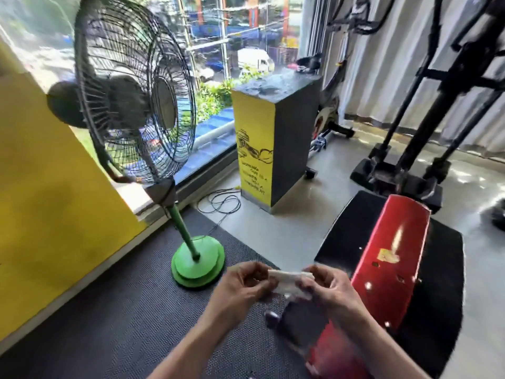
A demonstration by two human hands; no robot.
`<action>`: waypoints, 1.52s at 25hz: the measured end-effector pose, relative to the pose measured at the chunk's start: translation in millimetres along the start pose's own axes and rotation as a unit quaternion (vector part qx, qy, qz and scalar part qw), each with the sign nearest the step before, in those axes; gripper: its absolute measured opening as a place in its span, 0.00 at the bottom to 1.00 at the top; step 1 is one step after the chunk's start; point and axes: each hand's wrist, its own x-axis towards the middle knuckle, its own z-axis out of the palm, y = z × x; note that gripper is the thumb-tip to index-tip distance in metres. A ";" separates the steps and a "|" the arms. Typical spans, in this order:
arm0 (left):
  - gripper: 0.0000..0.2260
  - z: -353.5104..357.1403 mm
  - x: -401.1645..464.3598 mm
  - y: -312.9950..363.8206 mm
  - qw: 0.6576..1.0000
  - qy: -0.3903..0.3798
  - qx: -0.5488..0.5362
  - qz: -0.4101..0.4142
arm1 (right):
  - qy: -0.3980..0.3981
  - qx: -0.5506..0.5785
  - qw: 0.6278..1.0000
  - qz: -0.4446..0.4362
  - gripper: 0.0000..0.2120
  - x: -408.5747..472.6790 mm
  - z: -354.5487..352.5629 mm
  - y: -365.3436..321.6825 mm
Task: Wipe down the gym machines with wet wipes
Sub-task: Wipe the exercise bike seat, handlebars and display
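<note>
Small white wet wipe stretched between my left hand and right hand, both pinching its ends, just above the glossy red padded bench. Best to unfold it fully flat, then wipe lengthwise.

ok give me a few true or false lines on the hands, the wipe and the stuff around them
1. Both the left hand and the right hand hold the white wipe. True.
2. The wipe is pressed flat on the red bench pad. False: it is held in the air, off the pad.
3. The fan stands on a green base. True.
4. The yellow and black box lies tipped over. False: it stands upright.
</note>
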 end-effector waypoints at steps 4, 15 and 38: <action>0.02 -50.7 87.7 23.1 0.999 -0.028 -0.015 0.012 | 0.026 0.043 0.999 -0.007 0.23 89.6 19.0 -8.1; 0.09 -91.6 423.1 129.0 0.989 -0.001 0.050 0.138 | 0.320 -0.054 0.934 -0.152 0.07 280.7 -0.2 -102.5; 0.22 -16.7 999.8 218.7 0.897 0.042 0.376 0.229 | 0.351 -0.169 0.897 -0.208 0.17 755.8 -367.6 -232.2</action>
